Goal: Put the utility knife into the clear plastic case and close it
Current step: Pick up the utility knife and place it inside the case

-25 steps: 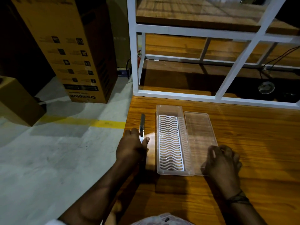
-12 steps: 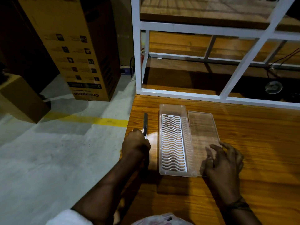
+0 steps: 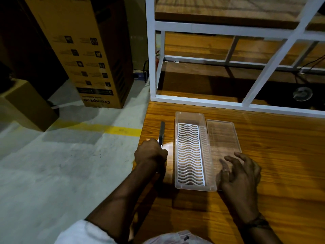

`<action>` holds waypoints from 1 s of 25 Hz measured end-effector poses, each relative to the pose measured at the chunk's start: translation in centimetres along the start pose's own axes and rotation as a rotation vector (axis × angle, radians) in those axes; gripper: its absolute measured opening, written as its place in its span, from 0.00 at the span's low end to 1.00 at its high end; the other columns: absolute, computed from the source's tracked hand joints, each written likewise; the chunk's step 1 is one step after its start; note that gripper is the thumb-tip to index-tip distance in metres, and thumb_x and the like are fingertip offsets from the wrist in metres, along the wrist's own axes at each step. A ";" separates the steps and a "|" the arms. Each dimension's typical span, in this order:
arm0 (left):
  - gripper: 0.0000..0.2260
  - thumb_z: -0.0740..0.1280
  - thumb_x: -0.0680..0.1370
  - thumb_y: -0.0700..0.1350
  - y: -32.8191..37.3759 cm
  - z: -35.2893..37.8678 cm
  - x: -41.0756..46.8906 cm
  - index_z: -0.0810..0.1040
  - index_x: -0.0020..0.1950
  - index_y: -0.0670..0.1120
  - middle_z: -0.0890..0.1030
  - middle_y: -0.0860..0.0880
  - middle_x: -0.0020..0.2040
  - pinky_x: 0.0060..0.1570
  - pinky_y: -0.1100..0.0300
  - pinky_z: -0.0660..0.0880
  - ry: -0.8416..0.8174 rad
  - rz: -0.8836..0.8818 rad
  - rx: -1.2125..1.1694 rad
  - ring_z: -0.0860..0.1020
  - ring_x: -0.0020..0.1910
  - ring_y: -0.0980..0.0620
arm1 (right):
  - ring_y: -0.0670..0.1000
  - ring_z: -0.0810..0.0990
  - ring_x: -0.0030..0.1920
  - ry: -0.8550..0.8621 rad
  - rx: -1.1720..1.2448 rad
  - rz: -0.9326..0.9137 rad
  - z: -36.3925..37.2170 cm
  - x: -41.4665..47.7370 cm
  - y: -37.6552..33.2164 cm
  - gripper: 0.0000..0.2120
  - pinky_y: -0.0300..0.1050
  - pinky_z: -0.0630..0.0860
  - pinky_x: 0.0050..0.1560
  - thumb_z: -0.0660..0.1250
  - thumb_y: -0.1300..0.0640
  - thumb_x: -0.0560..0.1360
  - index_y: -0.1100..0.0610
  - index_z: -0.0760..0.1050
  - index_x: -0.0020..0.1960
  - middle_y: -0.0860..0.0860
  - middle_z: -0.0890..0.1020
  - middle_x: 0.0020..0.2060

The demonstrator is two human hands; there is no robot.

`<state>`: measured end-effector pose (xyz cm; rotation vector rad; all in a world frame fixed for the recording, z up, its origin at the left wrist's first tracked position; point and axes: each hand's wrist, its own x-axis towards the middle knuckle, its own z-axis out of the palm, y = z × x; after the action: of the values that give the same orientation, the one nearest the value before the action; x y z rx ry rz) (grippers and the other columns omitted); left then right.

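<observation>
A clear plastic case (image 3: 190, 117) lies open on the wooden table (image 3: 277, 155), with a white wavy grid insert inside. Its clear lid (image 3: 221, 136) lies flat to the right of it. Left of the case, near the table's left edge, the slim grey utility knife (image 3: 161, 131) points away from me. My left hand (image 3: 150, 154) is closed around its near end, which the hand hides. My right hand (image 3: 240, 171) rests with spread fingers on the lid's near right corner, holding nothing.
A white metal frame (image 3: 198, 101) with wooden shelves stands along the table's far edge. The table's left edge drops to a concrete floor with a yellow line (image 3: 98, 128). Cardboard boxes (image 3: 82, 55) stand on the floor at the left.
My right hand has opened from a closed fist and spread its fingers over the lid's near corner. My left hand stays closed on the knife in the same spot.
</observation>
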<state>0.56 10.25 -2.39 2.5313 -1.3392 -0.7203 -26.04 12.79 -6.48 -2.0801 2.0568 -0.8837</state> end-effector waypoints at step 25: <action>0.17 0.64 0.80 0.58 -2.5 0.8 1.1 0.78 0.38 0.48 0.83 0.46 0.38 0.41 0.54 0.76 0.113 0.036 -0.469 0.82 0.40 0.43 | 0.59 0.68 0.67 0.000 0.168 0.048 -0.8 0.2 -1.2 0.17 0.55 0.70 0.66 0.71 0.67 0.69 0.54 0.81 0.56 0.51 0.75 0.64</action>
<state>2.51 10.87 -4.37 2.1355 -1.0305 -0.7661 -25.38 13.00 -5.19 -1.9371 1.9494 -1.0106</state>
